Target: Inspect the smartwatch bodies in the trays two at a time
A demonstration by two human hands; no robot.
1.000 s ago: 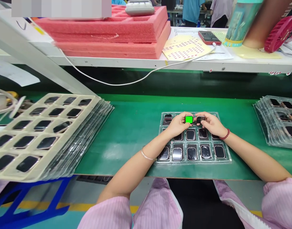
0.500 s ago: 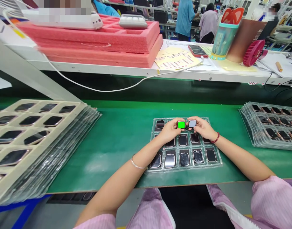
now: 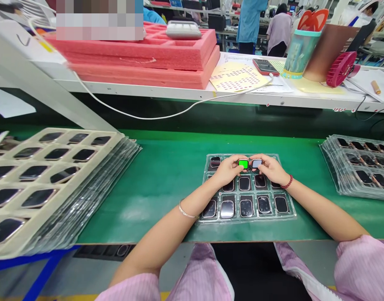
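My left hand (image 3: 229,170) grips a smartwatch with a lit green screen (image 3: 243,163), its thumb on the lower edge of the face. Right beside it, my right hand (image 3: 272,169) pinches a second smartwatch with a pale grey-white screen (image 3: 256,163). Both watches are held close together over the back row of a clear plastic tray (image 3: 247,220). Dark-screened watches such as this one (image 3: 244,183) sit in the tray's pockets. My hands and forearms cover part of the back and left pockets.
Stacked trays of watches stand at the left, topped by a cream tray (image 3: 66,164), and at the right as clear trays (image 3: 342,184). Above the green table (image 3: 142,188) runs a white shelf with pink foam blocks (image 3: 142,77), a phone (image 3: 265,67), a cup (image 3: 294,54) and a pink fan (image 3: 341,69).
The camera view has shifted slightly, so everything sits a little further right. My left thumb has moved onto the lower part of the green screen; both watches stay in my hands.
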